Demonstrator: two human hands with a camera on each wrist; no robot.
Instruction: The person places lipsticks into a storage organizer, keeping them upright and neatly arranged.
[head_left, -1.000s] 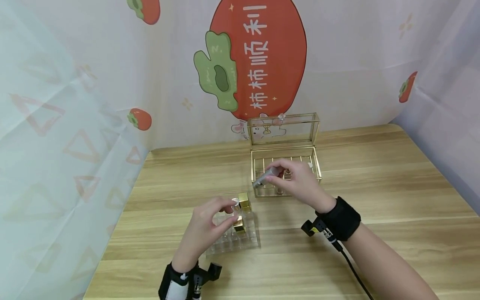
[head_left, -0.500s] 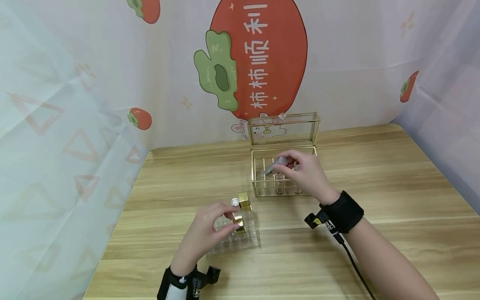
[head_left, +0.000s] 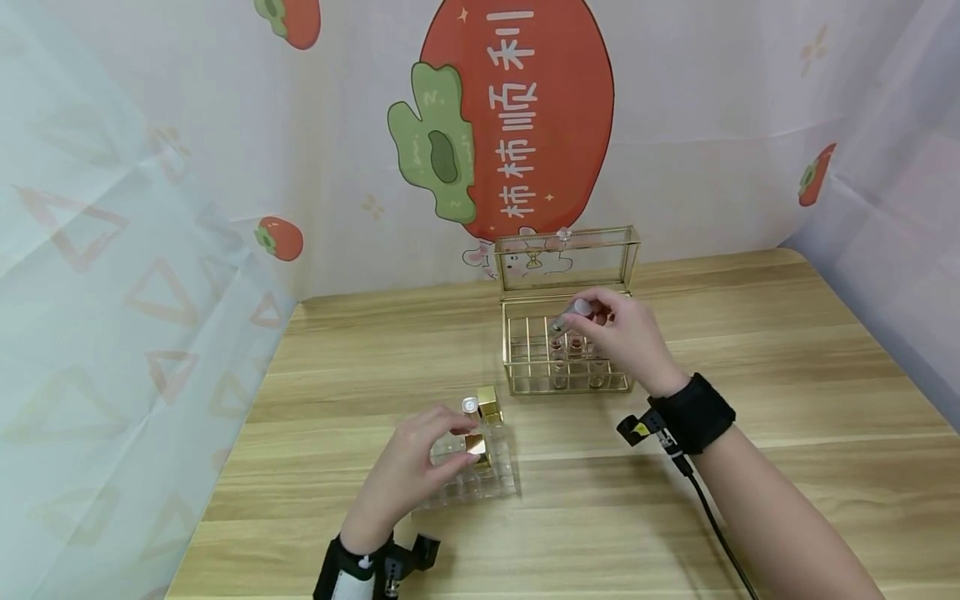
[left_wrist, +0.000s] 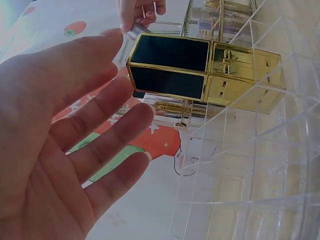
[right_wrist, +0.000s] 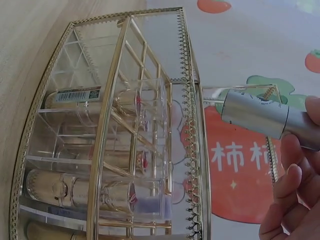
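My right hand pinches a silver lipstick tube by one end, tilted above the gold-framed glass box. The box's lid is up, and several lipsticks stand in its divided compartments. My left hand is over a clear acrylic lipstick holder, fingers loosely bent and spread. Its thumb and forefinger are right at the top of a black-and-gold square lipstick standing in the holder. In the head view this lipstick is partly covered by the thumb tip.
Another gold square lipstick and a slim clear-topped one stand at the holder's far end. A printed cloth backdrop rises behind the wooden table. A black cable trails from the right wrist camera.
My right hand has moved right and slightly back with the silver lipstick tube, from the box's left side to over its middle. The left hand has shifted slightly down toward the square lipstick.
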